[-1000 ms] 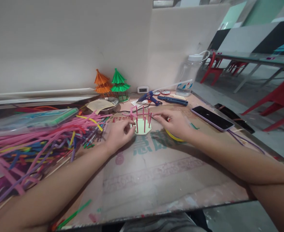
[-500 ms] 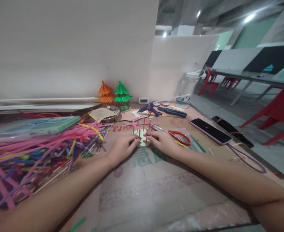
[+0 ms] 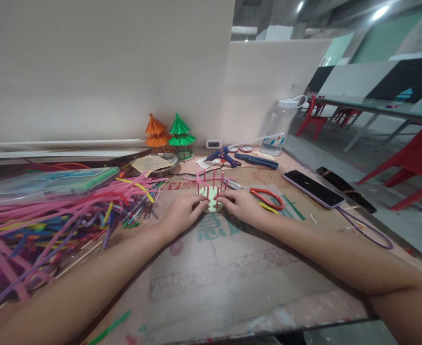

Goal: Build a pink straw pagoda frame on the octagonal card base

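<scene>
In front of me stands a small model with a pale green base [image 3: 212, 193] and several upright pink posts. My left hand [image 3: 184, 213] is closed at its left front, thumb and fingers pinching a pink post [image 3: 207, 192]. Opposite it, my right hand [image 3: 245, 207] pinches another pink post [image 3: 217, 195] at the front right. Both hands rest low, close to the base. Thin pink strips [image 3: 211, 178] lie across the rear posts. The fingertips partly cover the base's front edge.
Pink and multicoloured pipe cleaners [image 3: 70, 218] pile up at left under a plastic case [image 3: 52, 184]. Orange [image 3: 155, 132] and green [image 3: 181, 136] pagoda models stand behind. A glue gun [image 3: 221, 156], utility knife [image 3: 256, 160], red-handled tool [image 3: 268, 198], phone [image 3: 313, 188] and bottle [image 3: 279, 127] lie around the right.
The view has tilted slightly, so the table sits a little higher in the picture. Both hands stay at the posts, with only slight finger movement.
</scene>
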`<state>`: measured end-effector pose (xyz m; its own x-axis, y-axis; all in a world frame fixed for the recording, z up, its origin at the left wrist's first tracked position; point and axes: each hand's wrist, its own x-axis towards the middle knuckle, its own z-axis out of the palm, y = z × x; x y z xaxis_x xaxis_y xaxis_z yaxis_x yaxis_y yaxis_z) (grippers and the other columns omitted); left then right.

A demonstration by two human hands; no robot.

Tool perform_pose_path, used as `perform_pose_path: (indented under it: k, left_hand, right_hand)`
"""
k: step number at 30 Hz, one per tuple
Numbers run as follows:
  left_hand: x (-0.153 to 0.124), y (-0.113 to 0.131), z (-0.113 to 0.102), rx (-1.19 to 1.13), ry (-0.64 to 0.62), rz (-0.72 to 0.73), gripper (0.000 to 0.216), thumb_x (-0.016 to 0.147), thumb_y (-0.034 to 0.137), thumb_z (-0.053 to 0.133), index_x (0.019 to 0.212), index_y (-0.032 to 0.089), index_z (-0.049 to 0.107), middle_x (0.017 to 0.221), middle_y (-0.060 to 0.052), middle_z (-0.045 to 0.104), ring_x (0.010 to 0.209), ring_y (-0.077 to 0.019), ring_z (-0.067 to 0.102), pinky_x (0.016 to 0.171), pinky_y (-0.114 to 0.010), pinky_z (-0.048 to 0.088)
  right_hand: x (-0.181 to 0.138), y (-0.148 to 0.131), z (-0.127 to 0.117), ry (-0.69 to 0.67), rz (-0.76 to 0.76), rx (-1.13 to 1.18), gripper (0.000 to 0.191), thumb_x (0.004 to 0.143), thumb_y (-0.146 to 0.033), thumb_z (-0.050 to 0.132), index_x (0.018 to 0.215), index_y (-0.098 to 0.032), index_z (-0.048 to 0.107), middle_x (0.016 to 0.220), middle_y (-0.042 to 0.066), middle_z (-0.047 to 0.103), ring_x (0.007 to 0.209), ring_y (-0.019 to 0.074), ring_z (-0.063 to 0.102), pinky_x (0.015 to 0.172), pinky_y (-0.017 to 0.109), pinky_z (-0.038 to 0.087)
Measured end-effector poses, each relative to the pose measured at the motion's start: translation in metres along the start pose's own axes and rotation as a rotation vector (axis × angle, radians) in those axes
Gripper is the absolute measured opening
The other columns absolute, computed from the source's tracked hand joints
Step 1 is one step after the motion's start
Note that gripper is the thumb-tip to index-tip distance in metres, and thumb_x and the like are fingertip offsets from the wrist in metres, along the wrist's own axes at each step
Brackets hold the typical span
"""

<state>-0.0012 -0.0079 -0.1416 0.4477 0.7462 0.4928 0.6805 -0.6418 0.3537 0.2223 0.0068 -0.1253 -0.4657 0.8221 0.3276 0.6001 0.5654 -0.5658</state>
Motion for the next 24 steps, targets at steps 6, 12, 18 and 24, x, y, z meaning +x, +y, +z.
perform_pose_path:
  k: [6, 12, 18, 24]
  left_hand:
    - [0.0, 0.001, -0.001, -0.008, -0.007, 0.002, 0.026, 0.099, 0.03, 0.052, 0.089, 0.018, 0.073, 0.087, -0.006, 0.075, 0.08, -0.0201, 0.067, 0.073, -0.03, 0.046]
    - [0.001, 0.003, -0.004, -0.027, 0.024, -0.002, 0.024, 0.097, 0.031, 0.053, 0.088, 0.018, 0.072, 0.084, -0.006, 0.074, 0.079, -0.0199, 0.065, 0.073, -0.03, 0.045]
    - [0.0, 0.004, -0.013, -0.093, 0.216, -0.117, 0.023, 0.095, 0.033, 0.05, 0.082, 0.018, 0.062, 0.071, -0.002, 0.063, 0.066, -0.016, 0.057, 0.064, -0.028, 0.042]
    - [0.009, -0.037, -0.013, 0.033, 0.23, -0.214, 0.026, 0.096, 0.034, 0.046, 0.104, 0.017, 0.064, 0.104, -0.009, 0.07, 0.097, -0.0228, 0.064, 0.089, -0.037, 0.049]
  right_hand:
    - [0.0, -0.002, -0.001, 0.003, 0.019, 0.025, 0.024, 0.096, -0.03, 0.058, 0.101, -0.019, 0.078, 0.097, 0.006, 0.079, 0.084, 0.02, 0.071, 0.075, 0.028, 0.049]
    - [0.0, -0.001, -0.002, 0.01, 0.004, 0.042, 0.024, 0.095, -0.031, 0.058, 0.097, -0.018, 0.078, 0.09, 0.006, 0.079, 0.078, 0.0184, 0.069, 0.071, 0.027, 0.046]
    - [-0.003, 0.001, -0.014, 0.139, -0.001, 0.012, 0.033, 0.097, -0.039, 0.052, 0.086, -0.017, 0.074, 0.075, 0.003, 0.073, 0.068, 0.016, 0.062, 0.063, 0.026, 0.041]
    - [0.005, 0.015, -0.032, 0.283, 0.026, 0.005, 0.036, 0.096, -0.044, 0.05, 0.078, -0.018, 0.067, 0.07, 0.003, 0.066, 0.066, 0.0165, 0.056, 0.061, 0.028, 0.039]
